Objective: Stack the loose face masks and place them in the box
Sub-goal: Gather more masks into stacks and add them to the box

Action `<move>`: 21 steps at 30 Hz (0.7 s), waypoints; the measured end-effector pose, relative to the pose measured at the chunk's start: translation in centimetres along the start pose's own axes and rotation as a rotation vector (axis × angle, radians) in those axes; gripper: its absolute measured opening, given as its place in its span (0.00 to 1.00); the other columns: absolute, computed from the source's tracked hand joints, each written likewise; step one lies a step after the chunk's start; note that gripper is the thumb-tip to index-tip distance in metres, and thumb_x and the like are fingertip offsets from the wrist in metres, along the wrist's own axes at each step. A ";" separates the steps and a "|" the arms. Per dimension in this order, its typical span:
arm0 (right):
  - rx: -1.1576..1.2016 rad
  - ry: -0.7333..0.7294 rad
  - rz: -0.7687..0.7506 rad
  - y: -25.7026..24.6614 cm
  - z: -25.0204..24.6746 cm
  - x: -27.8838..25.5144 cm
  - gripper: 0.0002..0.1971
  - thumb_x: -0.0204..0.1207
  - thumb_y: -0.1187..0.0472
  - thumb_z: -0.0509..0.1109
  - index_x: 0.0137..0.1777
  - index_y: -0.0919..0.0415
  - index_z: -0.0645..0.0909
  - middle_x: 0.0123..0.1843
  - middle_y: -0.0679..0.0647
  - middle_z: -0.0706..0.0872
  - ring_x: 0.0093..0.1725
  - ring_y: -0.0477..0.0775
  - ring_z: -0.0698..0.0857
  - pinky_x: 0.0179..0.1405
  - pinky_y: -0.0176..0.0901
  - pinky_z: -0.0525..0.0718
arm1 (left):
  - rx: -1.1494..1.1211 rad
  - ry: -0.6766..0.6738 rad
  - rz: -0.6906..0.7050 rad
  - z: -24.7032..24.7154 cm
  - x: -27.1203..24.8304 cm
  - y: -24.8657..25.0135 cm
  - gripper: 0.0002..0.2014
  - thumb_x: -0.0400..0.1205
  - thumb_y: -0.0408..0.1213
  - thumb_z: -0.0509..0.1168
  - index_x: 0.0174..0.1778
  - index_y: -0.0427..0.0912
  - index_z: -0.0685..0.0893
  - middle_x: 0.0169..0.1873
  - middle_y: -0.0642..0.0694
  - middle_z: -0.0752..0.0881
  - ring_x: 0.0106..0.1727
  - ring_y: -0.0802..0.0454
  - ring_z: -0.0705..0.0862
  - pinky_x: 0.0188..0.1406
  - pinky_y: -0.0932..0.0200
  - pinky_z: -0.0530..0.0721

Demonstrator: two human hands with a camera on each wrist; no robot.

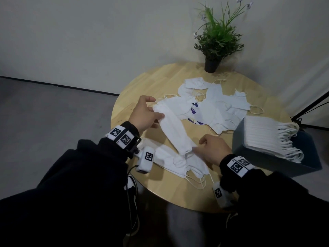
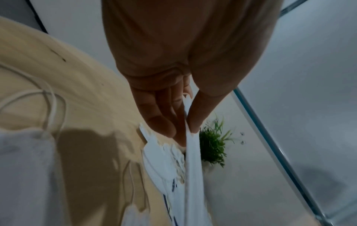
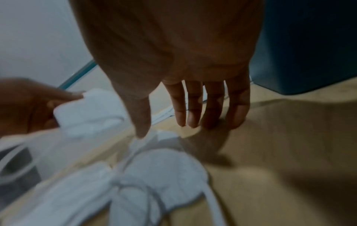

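Observation:
A white face mask (image 1: 172,131) hangs stretched above the round wooden table (image 1: 153,82). My left hand (image 1: 154,109) pinches its far end between thumb and fingers, as the left wrist view shows with the left hand (image 2: 185,126) on the mask (image 2: 193,168). My right hand (image 1: 197,145) is at the mask's near end with straight fingers; the right hand (image 3: 166,128) holds nothing. A small stack of masks (image 1: 178,163) lies under the held one. A loose pile of masks (image 1: 213,106) covers the table's middle. The blue-grey box (image 1: 267,161) at the right holds a neat row of masks (image 1: 263,136).
A potted green plant (image 1: 217,38) stands at the table's far edge. A black stand leg (image 1: 313,102) slants down by the wall at the right. The box (image 3: 309,45) is just right of my right hand. Grey floor lies to the left.

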State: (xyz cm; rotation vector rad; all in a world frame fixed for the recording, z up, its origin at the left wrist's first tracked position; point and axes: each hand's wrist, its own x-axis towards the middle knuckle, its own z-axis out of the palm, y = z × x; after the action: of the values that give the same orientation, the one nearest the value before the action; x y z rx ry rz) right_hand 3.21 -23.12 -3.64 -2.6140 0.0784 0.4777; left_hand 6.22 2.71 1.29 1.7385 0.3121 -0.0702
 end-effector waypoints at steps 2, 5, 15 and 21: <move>-0.186 -0.038 -0.029 -0.3 0.2 -0.4 0.26 0.67 0.39 0.80 0.60 0.49 0.78 0.53 0.45 0.81 0.54 0.53 0.86 0.50 0.48 0.83 | -0.023 0.033 -0.008 -1.1 0.2 0.1 0.27 0.79 0.25 0.76 0.69 0.49 0.73 0.59 0.32 0.87 0.44 0.40 0.91 0.33 0.52 0.89; -0.126 -0.035 0.024 -0.3 0.4 0.2 0.16 0.66 0.52 0.83 0.50 0.52 0.82 0.53 0.48 0.86 0.50 0.53 0.87 0.52 0.50 0.88 | -0.062 0.093 -0.007 -2.5 0.3 0.4 0.27 0.79 0.24 0.75 0.69 0.49 0.73 0.58 0.35 0.87 0.43 0.43 0.90 0.34 0.52 0.90; 0.052 -0.062 0.091 1.3 -0.5 1.5 0.25 0.64 0.65 0.85 0.59 0.51 0.81 0.55 0.54 0.86 0.37 0.54 0.90 0.32 0.44 0.87 | -0.141 -0.081 -0.073 -2.1 -1.0 0.2 0.28 0.77 0.24 0.78 0.69 0.45 0.77 0.50 0.37 0.92 0.40 0.48 0.89 0.39 0.53 0.90; -0.123 -0.089 0.044 0.3 -0.3 0.8 0.15 0.68 0.67 0.79 0.51 0.54 0.80 0.59 0.54 0.83 0.53 0.56 0.87 0.47 0.43 0.84 | -0.104 -0.126 -0.141 -0.4 -1.5 -0.8 0.25 0.77 0.23 0.78 0.65 0.47 0.79 0.43 0.43 0.86 0.41 0.46 0.88 0.44 0.49 0.90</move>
State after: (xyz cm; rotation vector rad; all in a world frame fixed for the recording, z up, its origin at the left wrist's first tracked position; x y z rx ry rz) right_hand 4.01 -23.51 -3.80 -2.7113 0.0800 0.6321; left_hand 4.50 2.99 0.95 1.5999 0.3398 -0.2604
